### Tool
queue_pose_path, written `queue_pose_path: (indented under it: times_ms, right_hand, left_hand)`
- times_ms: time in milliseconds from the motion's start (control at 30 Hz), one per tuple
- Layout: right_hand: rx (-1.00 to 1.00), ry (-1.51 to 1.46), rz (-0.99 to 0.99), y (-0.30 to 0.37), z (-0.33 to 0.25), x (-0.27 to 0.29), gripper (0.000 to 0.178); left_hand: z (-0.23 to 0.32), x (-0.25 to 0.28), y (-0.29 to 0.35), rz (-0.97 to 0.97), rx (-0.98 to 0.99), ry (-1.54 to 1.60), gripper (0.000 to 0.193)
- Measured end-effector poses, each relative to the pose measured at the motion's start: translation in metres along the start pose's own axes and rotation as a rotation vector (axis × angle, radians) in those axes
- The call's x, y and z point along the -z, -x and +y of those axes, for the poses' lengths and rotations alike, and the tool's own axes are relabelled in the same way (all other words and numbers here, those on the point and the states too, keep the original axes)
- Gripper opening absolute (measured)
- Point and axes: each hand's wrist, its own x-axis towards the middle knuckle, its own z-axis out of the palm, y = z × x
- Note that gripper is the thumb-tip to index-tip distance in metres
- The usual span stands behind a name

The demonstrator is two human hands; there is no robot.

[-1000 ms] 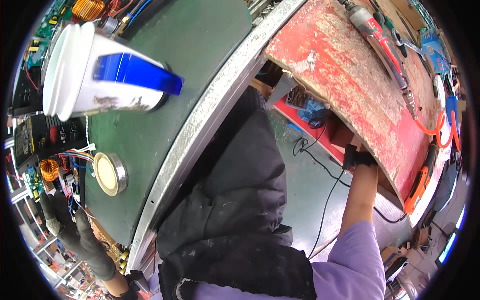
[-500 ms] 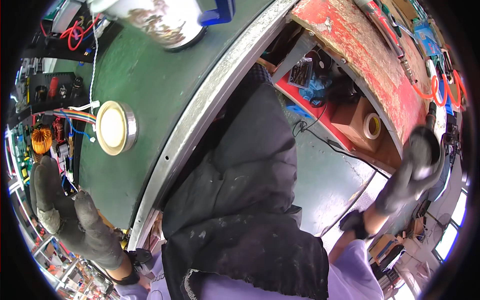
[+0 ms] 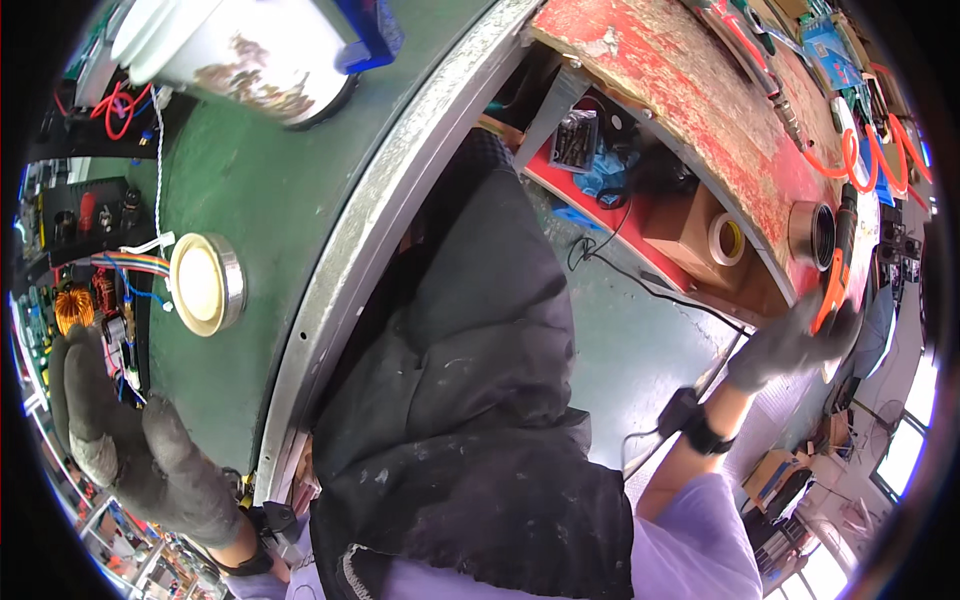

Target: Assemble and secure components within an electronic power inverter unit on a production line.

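Note:
My left hand [image 3: 135, 450], in a grey glove, is held open at the lower left, thumb and fingers apart with nothing between them. It is nearest to the circuit parts with a copper-wound coil [image 3: 75, 308]. A round tin [image 3: 207, 284] with a cream-coloured top stands on the green bench above it. On the right, my gloved right hand [image 3: 795, 345] is closed around the lower end of an orange and black long-handled tool [image 3: 835, 285]. Just left of that tool, a dark round open can [image 3: 811, 236] is at the edge of the worn red bench.
A white patterned container [image 3: 255, 65] with a blue handle stands on the green bench [image 3: 300, 170]. The worn red bench [image 3: 680, 90] carries an air tool [image 3: 745, 55] and a coiled orange hose [image 3: 870, 165]. Beneath are a cardboard box [image 3: 690, 225], a tape roll [image 3: 726, 240] and a cable.
My right hand has let go of the dark round can, now at the red bench's edge, and taken hold of the orange and black tool. The left hand stays open. The view has shifted slightly.

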Motion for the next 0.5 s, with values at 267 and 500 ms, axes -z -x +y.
queue_pose_path:
  times_ms: [267,500]
  right_hand:
    - [-0.489,0.14,-0.763,0.162,0.115,-0.117,0.048]
    - [-0.22,0.353,-0.953,0.171,0.166,-0.191,0.057]
  left_hand:
    - [0.011,0.003,-0.008,-0.004,-0.004,-0.094,0.048]
    - [0.015,0.014,-0.012,-0.102,-0.032,-0.446,0.045]
